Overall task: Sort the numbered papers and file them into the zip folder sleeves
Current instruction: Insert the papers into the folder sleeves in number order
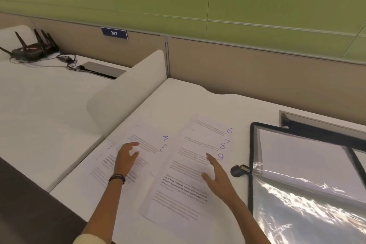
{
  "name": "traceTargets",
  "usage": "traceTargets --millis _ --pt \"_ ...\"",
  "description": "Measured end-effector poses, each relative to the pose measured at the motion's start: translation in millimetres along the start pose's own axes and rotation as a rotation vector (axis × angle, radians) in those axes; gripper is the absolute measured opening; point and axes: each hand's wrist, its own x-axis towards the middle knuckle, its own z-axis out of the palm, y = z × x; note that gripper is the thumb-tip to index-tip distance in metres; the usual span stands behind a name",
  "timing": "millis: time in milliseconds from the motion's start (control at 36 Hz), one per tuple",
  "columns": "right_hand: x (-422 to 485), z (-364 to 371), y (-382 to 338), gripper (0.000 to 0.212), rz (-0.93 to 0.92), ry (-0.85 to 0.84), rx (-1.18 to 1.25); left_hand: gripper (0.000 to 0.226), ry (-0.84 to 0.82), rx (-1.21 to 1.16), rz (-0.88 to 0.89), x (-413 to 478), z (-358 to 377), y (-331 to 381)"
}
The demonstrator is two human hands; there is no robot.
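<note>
Two fanned groups of printed papers lie on the white desk. The left group [150, 140] shows handwritten 4 and 5; the right group [190, 164] shows 6, 7, 8 and 9 down its right edge. My left hand [126, 156] rests on the left group with fingers loosely bent. Over the right group, my right hand [215, 176] has its fingers straight; whether it touches the paper is unclear. The zip folder [309, 180] lies open at the right, black-edged with shiny clear sleeves, one holding a white sheet.
A small black clip [238, 170] sits between the papers and the folder. A white divider panel [138, 85] separates this desk [190, 97] from the left desk, where a black router [29, 49] with cables stands. A beige partition runs along the back.
</note>
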Motion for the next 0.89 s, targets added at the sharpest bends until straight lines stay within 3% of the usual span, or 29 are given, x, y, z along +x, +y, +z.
traceTargets --millis 111,194,333,556,639,750,889 --pt "17 31 -14 0.061 -0.082 -0.117 -0.114 0.033 0.085 0.126 -0.023 19 -33 -32" --pt "25 54 -24 0.082 -0.145 -0.221 -0.282 0.038 0.077 0.204 -0.086 32 -52 -47" --pt "40 98 -44 0.064 -0.269 -0.347 -0.56 0.051 0.045 0.28 -0.126 45 -69 -54" --pt "66 133 -45 0.068 -0.282 -0.484 -0.82 0.053 0.037 0.291 -0.184 61 -72 -60" --pt "72 139 -35 0.089 -0.303 -0.491 -0.84 0.053 0.035 0.312 -0.177 68 -72 -61" --pt "75 141 -29 0.066 -0.327 -0.492 -0.844 0.05 0.01 0.375 -0.167 77 -73 -61" --pt "73 142 -27 0.064 -0.358 -0.489 -0.824 0.043 -0.031 0.432 -0.197 87 -74 -60"
